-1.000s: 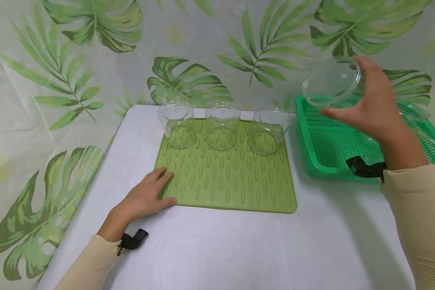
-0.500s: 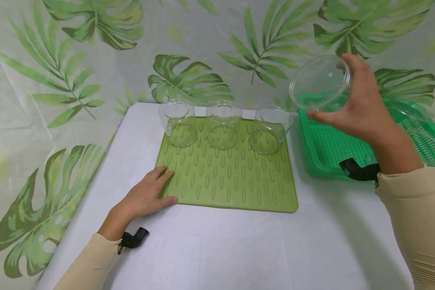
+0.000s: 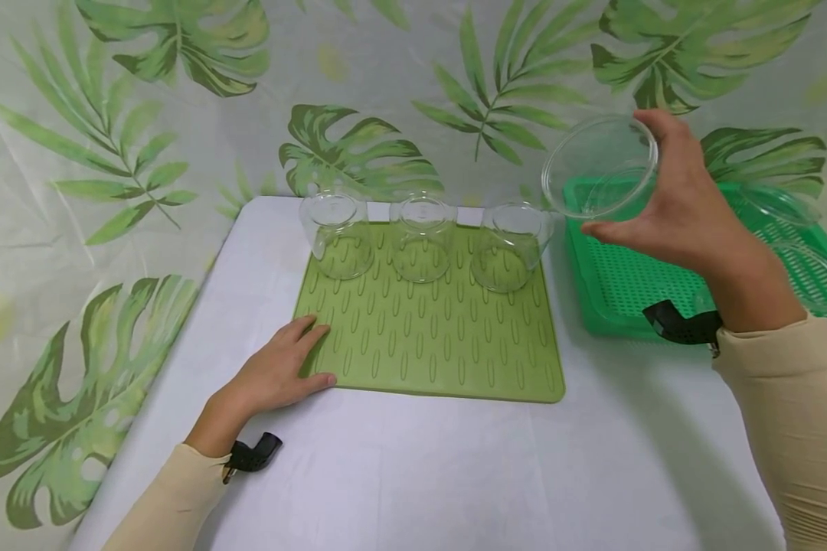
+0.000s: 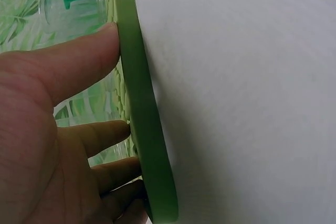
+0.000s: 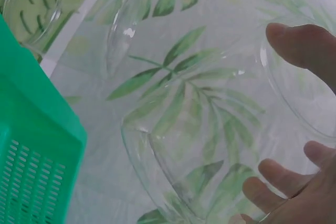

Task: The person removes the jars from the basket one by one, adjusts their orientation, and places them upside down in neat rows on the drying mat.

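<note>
My right hand [image 3: 689, 207] holds a clear glass cup [image 3: 599, 164] in the air, over the left back part of the green basket [image 3: 596, 317]. The cup is tilted, its wide round rim towards the head camera, with thumb and fingers spread around its side. In the right wrist view the cup [image 5: 178, 129] is see-through and its outline faint. Three similar clear cups, a left one [image 3: 344, 256], a middle one [image 3: 422, 256] and a right one [image 3: 505, 264], stand in a row along the back of the green mat [image 3: 434, 352]. My left hand [image 3: 276, 371] rests at the mat's front left corner, fingers spread.
More clear glassware [image 3: 813, 275] lies in the right part of the basket, partly behind my right forearm. A white cloth [image 3: 441, 467] covers the table. Behind and to the left hangs a leaf-print curtain [image 3: 200, 138].
My right hand has brought the glass cup to the left and slightly lower, its rim turning more towards the head camera. The left hand and the three cups have stayed put.
</note>
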{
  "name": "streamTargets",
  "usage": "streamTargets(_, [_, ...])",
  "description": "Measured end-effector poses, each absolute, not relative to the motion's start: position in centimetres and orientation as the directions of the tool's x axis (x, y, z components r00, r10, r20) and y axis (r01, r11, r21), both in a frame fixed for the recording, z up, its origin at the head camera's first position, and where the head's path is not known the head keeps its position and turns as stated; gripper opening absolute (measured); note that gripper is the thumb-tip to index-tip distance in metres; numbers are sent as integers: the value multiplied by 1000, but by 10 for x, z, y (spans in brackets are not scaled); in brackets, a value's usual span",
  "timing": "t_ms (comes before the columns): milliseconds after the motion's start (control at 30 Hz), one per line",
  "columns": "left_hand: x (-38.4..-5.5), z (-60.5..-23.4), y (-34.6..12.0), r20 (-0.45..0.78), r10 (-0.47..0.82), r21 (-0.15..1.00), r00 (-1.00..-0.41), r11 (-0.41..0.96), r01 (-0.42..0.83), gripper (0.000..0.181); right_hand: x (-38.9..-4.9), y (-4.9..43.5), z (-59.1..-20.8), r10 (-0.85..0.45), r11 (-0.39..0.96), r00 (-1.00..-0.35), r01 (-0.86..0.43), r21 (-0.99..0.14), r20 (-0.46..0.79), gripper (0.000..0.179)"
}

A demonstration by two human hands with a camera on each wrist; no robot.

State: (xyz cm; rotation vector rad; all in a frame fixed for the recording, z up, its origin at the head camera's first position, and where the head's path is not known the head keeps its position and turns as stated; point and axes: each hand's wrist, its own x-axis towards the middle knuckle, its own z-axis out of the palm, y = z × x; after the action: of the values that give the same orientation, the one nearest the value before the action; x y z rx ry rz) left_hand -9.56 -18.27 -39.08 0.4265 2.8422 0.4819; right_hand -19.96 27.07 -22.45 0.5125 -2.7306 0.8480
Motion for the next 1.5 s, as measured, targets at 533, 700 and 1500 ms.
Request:
streamTargets(533, [-97,-389,-181,-167,319,348,-933,904,247,77,-197,270,-220,-279,766,-878,-448,-462,389,114])
streamTargets(700, [-99,-388,-181,-168,318,339,-933,907,249,77,-197,268,-219,-296,761,-863,-472,-446,409,114])
streamTargets(1500, [-96,-391,-183,-185,318,354,-930,904,239,78,-203,261,-218,-366,769,-728,-587,-252,579,108])
